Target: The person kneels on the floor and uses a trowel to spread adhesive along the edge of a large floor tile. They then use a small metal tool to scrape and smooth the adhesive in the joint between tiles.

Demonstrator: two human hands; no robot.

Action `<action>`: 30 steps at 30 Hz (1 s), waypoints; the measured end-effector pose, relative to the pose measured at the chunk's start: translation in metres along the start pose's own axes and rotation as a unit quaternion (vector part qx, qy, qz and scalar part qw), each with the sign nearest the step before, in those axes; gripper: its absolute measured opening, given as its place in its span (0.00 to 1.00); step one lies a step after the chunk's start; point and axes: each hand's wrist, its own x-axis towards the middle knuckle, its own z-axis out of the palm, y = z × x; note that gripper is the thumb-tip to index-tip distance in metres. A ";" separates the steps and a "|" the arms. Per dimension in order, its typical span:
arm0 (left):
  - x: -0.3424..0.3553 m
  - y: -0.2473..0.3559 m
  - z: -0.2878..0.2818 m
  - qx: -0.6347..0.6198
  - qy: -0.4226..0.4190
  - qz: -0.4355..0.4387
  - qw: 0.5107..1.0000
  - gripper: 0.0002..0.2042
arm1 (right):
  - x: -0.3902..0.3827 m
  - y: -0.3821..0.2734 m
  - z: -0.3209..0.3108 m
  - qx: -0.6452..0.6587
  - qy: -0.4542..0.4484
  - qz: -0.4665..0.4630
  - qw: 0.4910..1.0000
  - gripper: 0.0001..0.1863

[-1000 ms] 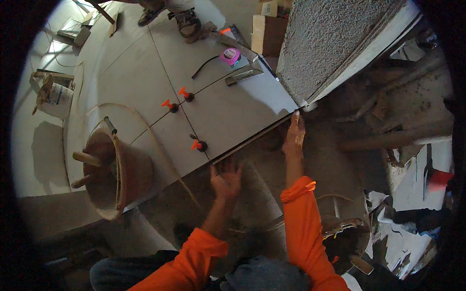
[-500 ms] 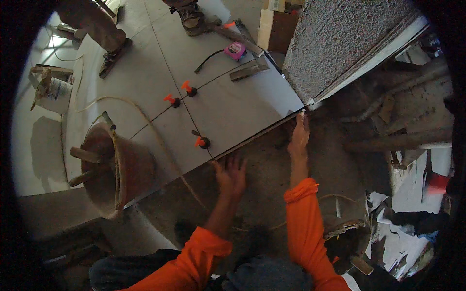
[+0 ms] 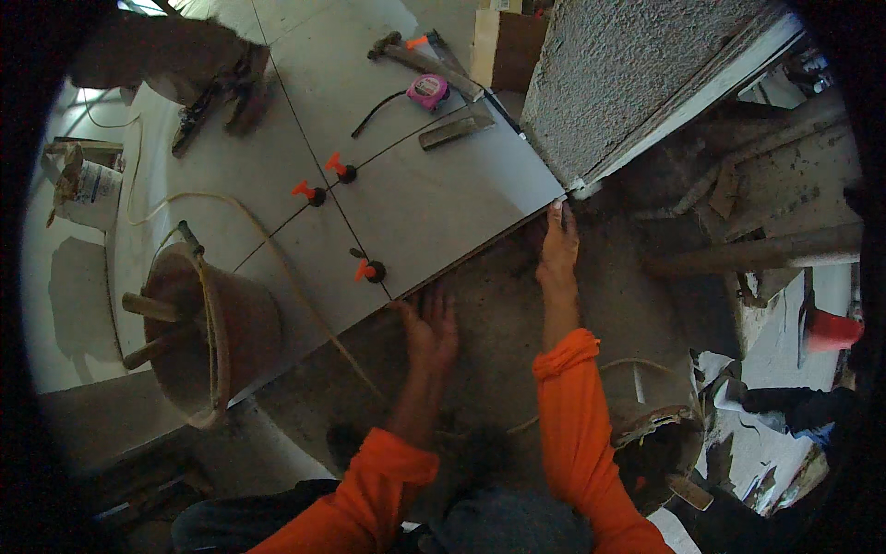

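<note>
Brown box (image 3: 515, 51), stained white pail (image 3: 96, 196)

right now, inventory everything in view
tiles: several, pale grey, ahead
tile clips: three, orange and black, along joints
tape measure: one, pink, on tiles
hammer: one, grey, near box
flat tool: one, grey, below tape measure
bucket: one, brown, left tile edge
wooden handles: two, brown, in bucket
cord: one, tan, across tiles
tub: one, white, far left
box: one, brown, beside pillar
pillar: one, grey, upper right
container: one, dark, lower right
debris: uncounted, mixed, lower right
co-worker's leg: at least one, brown, upper left
left hand: one, bare, front tile edge
right hand: one, bare, tile corner
sleeves: two, orange, on forearms
</note>
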 end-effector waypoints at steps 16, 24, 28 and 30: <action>0.000 0.005 -0.002 0.024 -0.015 -0.030 0.999 0.28 | -0.008 -0.004 0.001 -0.027 -0.036 -0.039 0.998 0.36; 0.010 0.007 -0.014 0.016 -0.029 -0.020 0.999 0.29 | 0.003 0.008 -0.006 0.072 -0.035 -0.013 0.997 0.34; 0.013 0.007 -0.021 -0.012 -0.021 -0.030 0.999 0.27 | 0.005 0.013 -0.015 -0.009 -0.043 -0.077 0.996 0.33; 0.015 0.005 -0.022 0.000 0.001 -0.027 1.000 0.28 | 0.004 0.019 -0.018 -0.094 -0.050 -0.135 0.985 0.35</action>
